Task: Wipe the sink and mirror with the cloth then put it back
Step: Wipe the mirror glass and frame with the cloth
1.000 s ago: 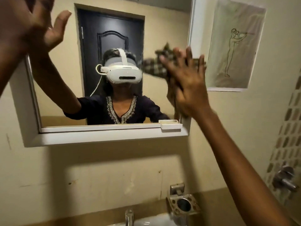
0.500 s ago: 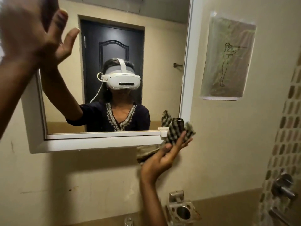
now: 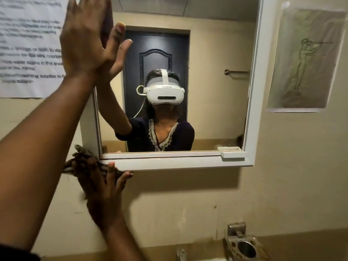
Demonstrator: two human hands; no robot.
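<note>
Pressing cloth point(image 3: 82, 162) against lower-left corner of mirror point(image 3: 188, 119) frame, right hand point(image 3: 101, 187) had fingers spread over bunched checked fabric; grip grasping cloth flat against frame and wall. Cloth sat at 7 o'clock of mirror glass. Left hand point(image 3: 84, 40) open, palm flat on upper-left mirror edge at 10 o'clock, grip released, holding nothing. Printed sheet point(image 3: 28, 48) on wall just left of left hand. Metal holder point(image 3: 243, 243) at 5 o'clock, well apart from cloth.
</note>
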